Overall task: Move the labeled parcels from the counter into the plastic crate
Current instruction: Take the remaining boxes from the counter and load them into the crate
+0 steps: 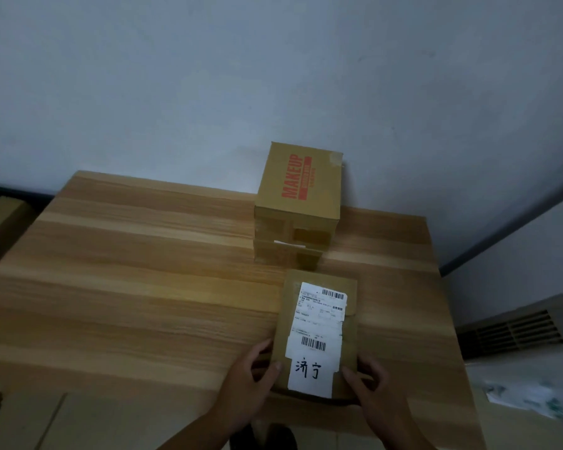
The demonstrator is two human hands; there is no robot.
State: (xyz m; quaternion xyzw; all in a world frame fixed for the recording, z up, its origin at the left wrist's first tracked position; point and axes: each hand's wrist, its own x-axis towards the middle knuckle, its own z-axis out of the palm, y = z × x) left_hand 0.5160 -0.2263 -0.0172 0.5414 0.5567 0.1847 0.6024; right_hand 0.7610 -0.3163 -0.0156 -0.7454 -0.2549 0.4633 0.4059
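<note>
A flat brown cardboard parcel (317, 332) with a white shipping label, barcodes and handwritten characters lies near the front edge of the wooden counter (143, 287). My left hand (247, 381) grips its near left side, thumb on top. My right hand (371, 384) grips its near right side, thumb on the top face. Behind it, against the wall, stands a stack of cardboard boxes; the top one (301, 183) bears red "MAKEUP" print. No plastic crate can be made out in view.
A grey wall rises behind the counter. At the far left a cardboard box (0, 228) sits beyond the counter's edge. To the right are a dark vented unit (514, 332) and a whitish plastic bag (533, 394). A brown carton (30, 420) sits at bottom left.
</note>
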